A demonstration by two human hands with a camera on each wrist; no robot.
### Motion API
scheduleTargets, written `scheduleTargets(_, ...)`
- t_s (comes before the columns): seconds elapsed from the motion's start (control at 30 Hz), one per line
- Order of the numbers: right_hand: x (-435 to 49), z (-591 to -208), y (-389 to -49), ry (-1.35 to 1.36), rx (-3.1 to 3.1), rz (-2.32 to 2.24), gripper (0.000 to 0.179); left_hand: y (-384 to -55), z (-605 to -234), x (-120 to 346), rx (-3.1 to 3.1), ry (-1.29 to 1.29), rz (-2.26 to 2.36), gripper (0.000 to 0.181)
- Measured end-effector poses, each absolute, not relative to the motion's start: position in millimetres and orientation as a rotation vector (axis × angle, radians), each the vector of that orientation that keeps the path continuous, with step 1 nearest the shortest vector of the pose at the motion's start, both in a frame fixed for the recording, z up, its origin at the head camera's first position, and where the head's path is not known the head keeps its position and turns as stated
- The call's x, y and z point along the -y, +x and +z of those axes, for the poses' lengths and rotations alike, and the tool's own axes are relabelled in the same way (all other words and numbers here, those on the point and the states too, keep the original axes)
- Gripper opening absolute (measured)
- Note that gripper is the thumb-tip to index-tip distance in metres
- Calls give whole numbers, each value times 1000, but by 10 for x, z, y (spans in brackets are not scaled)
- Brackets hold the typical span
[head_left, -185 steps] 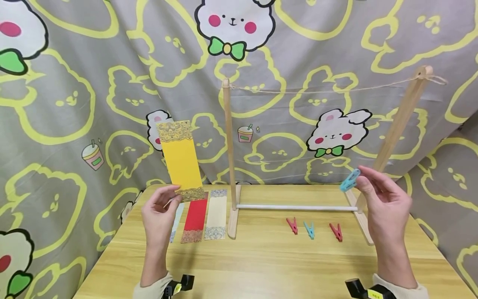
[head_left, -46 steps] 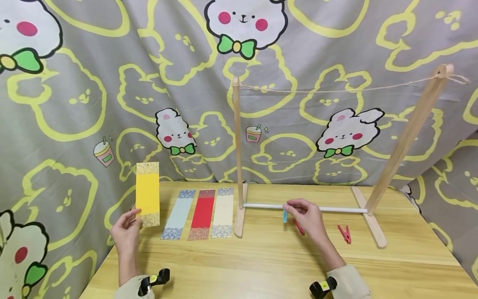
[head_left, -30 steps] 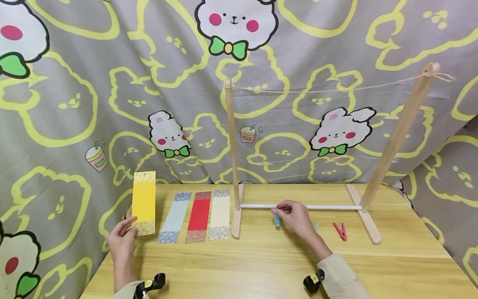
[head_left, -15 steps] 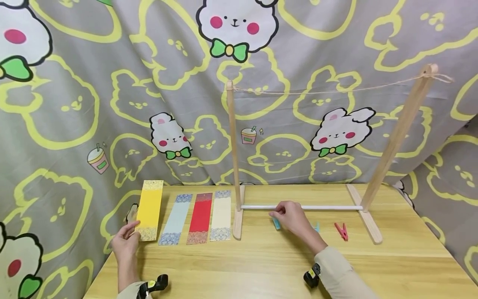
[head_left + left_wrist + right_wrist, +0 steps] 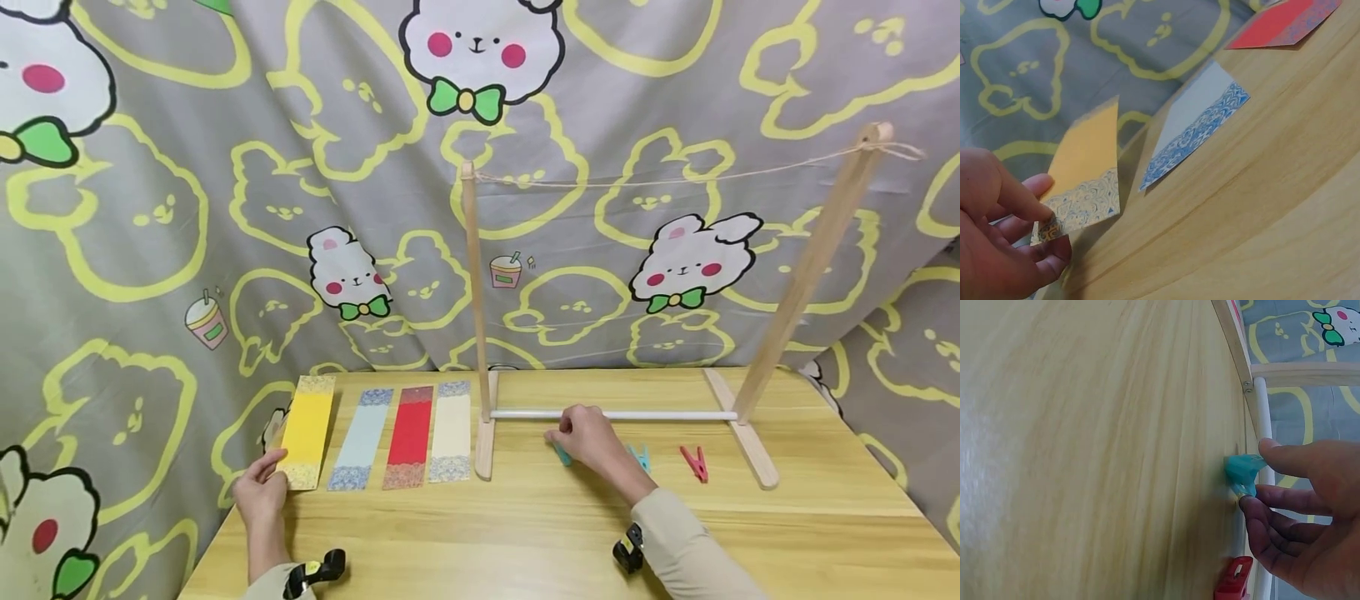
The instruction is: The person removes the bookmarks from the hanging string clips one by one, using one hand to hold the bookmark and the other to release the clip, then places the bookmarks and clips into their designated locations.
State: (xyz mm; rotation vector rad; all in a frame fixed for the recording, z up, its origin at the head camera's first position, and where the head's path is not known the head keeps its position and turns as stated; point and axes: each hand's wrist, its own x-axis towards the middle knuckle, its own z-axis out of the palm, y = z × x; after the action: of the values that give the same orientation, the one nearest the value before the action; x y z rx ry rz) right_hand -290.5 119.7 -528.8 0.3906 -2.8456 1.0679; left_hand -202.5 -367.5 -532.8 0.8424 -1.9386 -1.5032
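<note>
My left hand (image 5: 261, 496) pinches the lower left corner of a yellow bookmark (image 5: 306, 425) with patterned ends. The bookmark leans low over the table, and in the left wrist view its near end looks slightly raised. To its right lie a pale blue bookmark (image 5: 361, 440), a red bookmark (image 5: 408, 437) and a cream bookmark (image 5: 450, 433). My right hand (image 5: 596, 437) pinches a teal clothespin (image 5: 1242, 470) by its handles, with its nose at the tabletop. In the right wrist view, a red clothespin (image 5: 1232, 578) lies close by; my hand hides it from the head view.
A wooden stand spans the back right, with a left post (image 5: 476, 292), a right post (image 5: 813, 267), a white rod (image 5: 667, 415) and a slack string (image 5: 675, 181). Another blue clothespin (image 5: 639, 457) and a red clothespin (image 5: 694, 463) lie before the rod. A patterned curtain hangs behind.
My left hand has brought the yellow bookmark from upright in the air down to the table's left side. My right hand has moved left and lowered the teal clothespin to the tabletop.
</note>
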Motion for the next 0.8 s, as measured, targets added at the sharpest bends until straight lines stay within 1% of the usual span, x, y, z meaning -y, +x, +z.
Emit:
scheduleTargets(0.23,-1177,-5298,-2893,370,2878,1040,39,-2010,-5396,3696,2031,896,-1466,48)
scheduleTargets(0.53,-1163,-5311,-2877,356,2872,998,37,-2005,-5357,3653,2154,835,-1405,50)
scheduleTargets(0.8,-1229,-5290,-2854,361,2825,1009,37,-2021,-5325,3605,2249,806,-1346,47)
